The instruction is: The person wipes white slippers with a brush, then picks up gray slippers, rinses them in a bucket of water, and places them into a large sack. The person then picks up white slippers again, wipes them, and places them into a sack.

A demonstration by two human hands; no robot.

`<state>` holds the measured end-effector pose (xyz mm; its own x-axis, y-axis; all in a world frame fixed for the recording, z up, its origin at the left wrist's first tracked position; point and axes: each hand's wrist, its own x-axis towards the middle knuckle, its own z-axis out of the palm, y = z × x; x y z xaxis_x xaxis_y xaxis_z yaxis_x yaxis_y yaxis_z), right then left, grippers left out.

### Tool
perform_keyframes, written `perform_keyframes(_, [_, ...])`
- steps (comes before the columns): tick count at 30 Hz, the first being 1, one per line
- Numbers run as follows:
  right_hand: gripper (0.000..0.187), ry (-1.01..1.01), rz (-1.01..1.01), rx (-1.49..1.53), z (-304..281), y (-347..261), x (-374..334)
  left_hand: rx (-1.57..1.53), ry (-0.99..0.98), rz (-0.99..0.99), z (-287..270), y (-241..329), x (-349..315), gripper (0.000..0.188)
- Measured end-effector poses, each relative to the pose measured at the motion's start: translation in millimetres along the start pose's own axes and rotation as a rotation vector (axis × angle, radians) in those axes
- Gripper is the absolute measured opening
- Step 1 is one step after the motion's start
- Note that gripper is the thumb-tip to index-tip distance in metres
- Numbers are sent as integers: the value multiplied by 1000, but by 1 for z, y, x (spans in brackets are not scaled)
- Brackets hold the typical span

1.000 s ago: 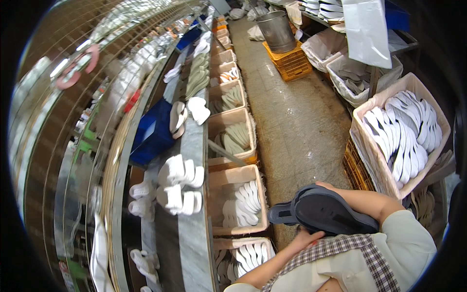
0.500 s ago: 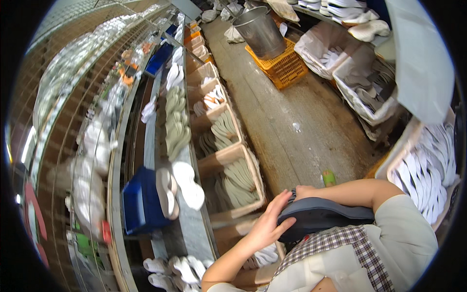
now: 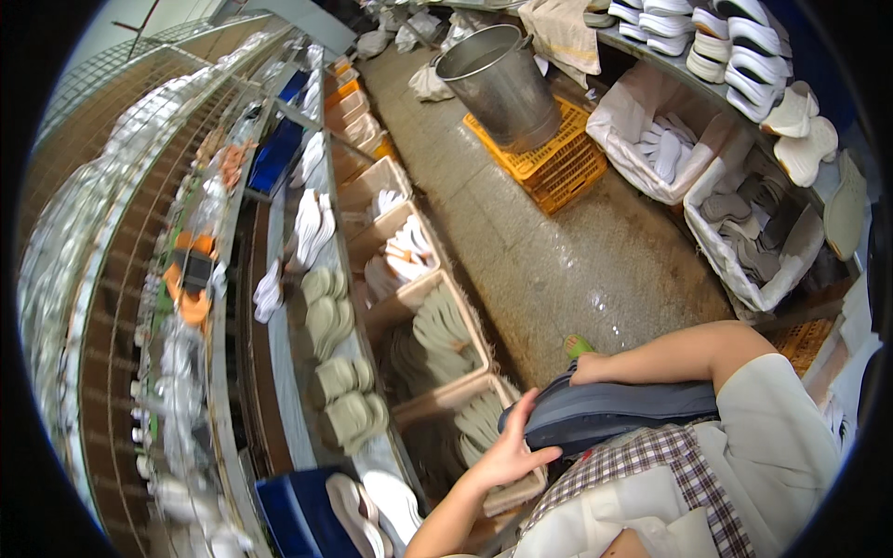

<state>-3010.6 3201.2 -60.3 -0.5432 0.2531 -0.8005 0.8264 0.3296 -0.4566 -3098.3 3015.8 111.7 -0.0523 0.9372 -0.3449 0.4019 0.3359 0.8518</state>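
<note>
Shoe soles (image 3: 623, 409) in dark blue-grey, stacked lengthwise, are carried across the front of the plaid apron (image 3: 642, 462), above the floor (image 3: 539, 246) and beyond the right edge of the long worktop (image 3: 288, 409). The left end of the stack is clamped by the left hand (image 3: 513, 448), with its thumb laid along the near side and its fingers spread over the end. The right hand (image 3: 586, 370) is pressed to the far side near that same end; its fingertips are hidden, so whether it is closed cannot be told. The right forearm is laid along the stack. On the worktop, grey-green soles (image 3: 329, 321) are set out along the right edge, and a blue bin (image 3: 290, 511) is placed at the near end, with white soles (image 3: 393, 507) beside it. Below the right edge, tubs (image 3: 471, 318) are lined up, some filled with more soles. Farther off, a metal bucket (image 3: 502, 88) is stood on orange crates (image 3: 560, 177). A green sandal (image 3: 579, 346) is seen just beyond the right hand.
</note>
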Motion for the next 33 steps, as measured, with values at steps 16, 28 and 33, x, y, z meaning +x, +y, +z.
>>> perform_keyframes(16, [54, 171, -1, 162, -250, -192, 212, 121, -156, -202, -337, -57, 260, 75])
perform_keyframes(28, [53, 543, -479, 401, -552, -287, 321, -36, 244, -94, -470, -91, 406, 49])
perform_keyframes(33, [66, 990, -637, 493, -692, -259, 304, -621, 422, -195, -501, -122, 453, 46])
